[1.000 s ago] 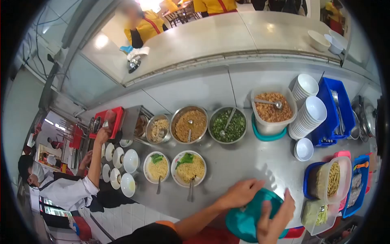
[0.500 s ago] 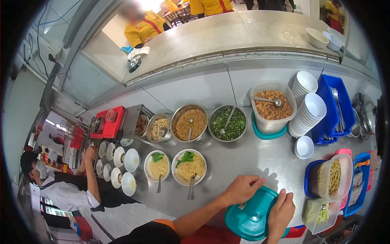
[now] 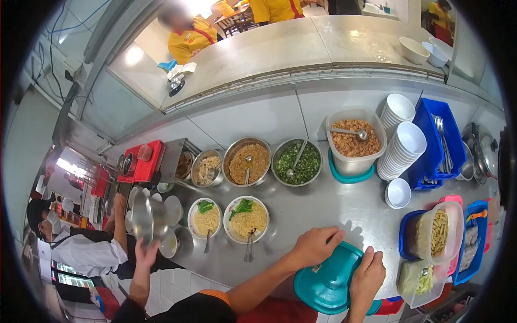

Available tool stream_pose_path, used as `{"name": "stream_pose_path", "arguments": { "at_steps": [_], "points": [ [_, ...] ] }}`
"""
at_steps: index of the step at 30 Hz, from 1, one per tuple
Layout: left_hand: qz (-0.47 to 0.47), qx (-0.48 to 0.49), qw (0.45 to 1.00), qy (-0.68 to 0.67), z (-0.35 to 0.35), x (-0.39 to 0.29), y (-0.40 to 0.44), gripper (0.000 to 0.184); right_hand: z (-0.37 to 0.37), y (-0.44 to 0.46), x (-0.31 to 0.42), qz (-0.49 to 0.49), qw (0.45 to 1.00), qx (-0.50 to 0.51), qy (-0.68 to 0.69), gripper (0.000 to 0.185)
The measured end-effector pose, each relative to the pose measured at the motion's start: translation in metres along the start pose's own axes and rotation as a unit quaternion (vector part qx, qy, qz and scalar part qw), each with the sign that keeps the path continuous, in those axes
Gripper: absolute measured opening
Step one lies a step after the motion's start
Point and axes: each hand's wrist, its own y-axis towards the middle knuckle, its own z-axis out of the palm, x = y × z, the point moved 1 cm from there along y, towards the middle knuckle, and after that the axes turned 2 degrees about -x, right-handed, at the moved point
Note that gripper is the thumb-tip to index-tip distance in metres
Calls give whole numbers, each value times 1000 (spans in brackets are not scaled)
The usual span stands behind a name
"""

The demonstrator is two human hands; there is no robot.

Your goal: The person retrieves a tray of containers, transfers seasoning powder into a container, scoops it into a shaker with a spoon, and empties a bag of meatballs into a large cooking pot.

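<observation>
Over the teal lid (image 3: 326,282) at the counter's front edge, my left hand (image 3: 319,245) lies at its far side, fingers loosely bent and pointing right, with nothing visible in them. My right hand (image 3: 368,275) rests along the lid's right side, its fingers loosely bent too. What lies under the lid is hidden. To the left stand two bowls of noodles with greens, a nearer one (image 3: 252,225) and one further left (image 3: 203,222), each with cutlery in it.
Behind are metal bowls of chopped greens (image 3: 307,156) and brown topping (image 3: 237,156), and a tub of diced topping (image 3: 355,142). White bowls (image 3: 401,153) are stacked at right. At left, another person's hand (image 3: 144,254) holds a metal bowl (image 3: 151,218).
Another person's arm has come in from the lower left with a metal bowl, over the white bowls. My hands stay at the lid; the whole view has shifted slightly.
</observation>
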Motion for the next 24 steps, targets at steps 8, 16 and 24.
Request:
{"name": "stream_pose_path", "arguments": {
  "at_steps": [8, 16, 24],
  "points": [
    [63, 202, 881, 423, 34, -71, 45, 30, -5, -4, 0, 10, 1000, 10, 23, 41],
    [-10, 235, 926, 294, 44, -29, 67, 36, -5, 4, 2, 7, 999, 21, 42, 41],
    [60, 193, 961, 188, 36, -50, 54, 43, 3, 13, -14, -32, 996, 49, 68, 38]
  ]
}}
